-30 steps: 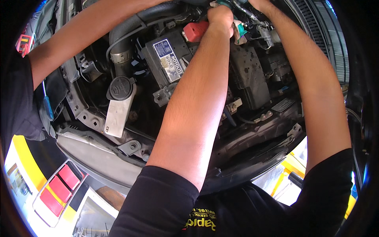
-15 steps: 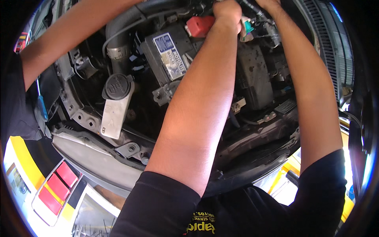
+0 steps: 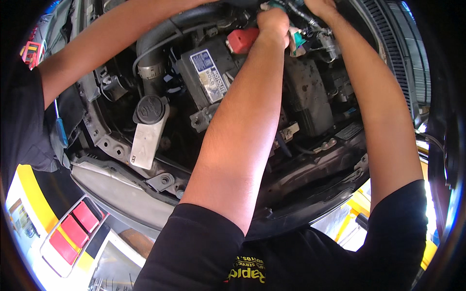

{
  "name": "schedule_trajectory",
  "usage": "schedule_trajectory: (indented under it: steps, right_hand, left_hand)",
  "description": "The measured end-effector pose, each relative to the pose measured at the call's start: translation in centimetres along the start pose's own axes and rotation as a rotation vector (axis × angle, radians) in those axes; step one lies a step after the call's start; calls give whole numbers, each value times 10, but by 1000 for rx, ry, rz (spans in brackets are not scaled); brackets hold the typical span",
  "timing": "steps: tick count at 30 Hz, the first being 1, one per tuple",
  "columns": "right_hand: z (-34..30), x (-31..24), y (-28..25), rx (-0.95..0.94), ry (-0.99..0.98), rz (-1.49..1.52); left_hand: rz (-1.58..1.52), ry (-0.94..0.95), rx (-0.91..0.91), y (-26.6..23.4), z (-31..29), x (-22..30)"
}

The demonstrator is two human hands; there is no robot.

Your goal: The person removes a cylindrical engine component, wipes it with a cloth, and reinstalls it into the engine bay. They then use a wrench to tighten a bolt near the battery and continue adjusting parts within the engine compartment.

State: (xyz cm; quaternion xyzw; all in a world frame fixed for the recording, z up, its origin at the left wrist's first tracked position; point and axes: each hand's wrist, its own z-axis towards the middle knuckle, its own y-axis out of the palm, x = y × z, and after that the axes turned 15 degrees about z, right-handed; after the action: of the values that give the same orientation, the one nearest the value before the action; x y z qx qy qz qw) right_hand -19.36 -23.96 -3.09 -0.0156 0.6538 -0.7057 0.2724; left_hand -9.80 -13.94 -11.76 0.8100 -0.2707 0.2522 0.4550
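Note:
My left hand (image 3: 273, 23) reaches deep into an engine bay, at the top of the view. Its fingers are closed round a green and white rag (image 3: 297, 42), which sticks out on both sides of the fist. Just left of that hand sits a red terminal cover (image 3: 242, 40), beside the black car battery (image 3: 191, 75). My right hand (image 3: 320, 7) is at the top edge, by a dark hose with a metal fitting (image 3: 329, 46). Its fingers are cut off by the frame, so their pose is hidden.
A co-worker's bare arm (image 3: 111, 41) crosses from the left over the bay. A white reservoir with black cap (image 3: 144, 143) and an air intake pipe (image 3: 149, 53) stand left of the battery. A blue-handled screwdriver (image 3: 61, 132) lies at far left. Red chairs (image 3: 73, 233) stand beyond the bumper.
My left hand has shifted slightly left with the rag, and more of the rag shows. The whole view has moved a little; the co-worker's arm still reaches across.

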Motion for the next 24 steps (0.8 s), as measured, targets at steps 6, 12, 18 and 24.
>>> schedule_trajectory:
  steps: [6,12,18,24]
  right_hand:
    - [6,33,-9,20,-117,-134]
    - [-2,12,-8,3,-59,23]
    - [3,32,-4,47,-150,-234]
    - [-4,15,-6,21,-76,-48]
  left_hand:
    - [-76,-28,-6,17,-18,2]
    - [-55,44,-11,9,-7,2]
    - [-31,-6,14,17,-15,3]
    - [-6,-28,-38,10,-15,4]
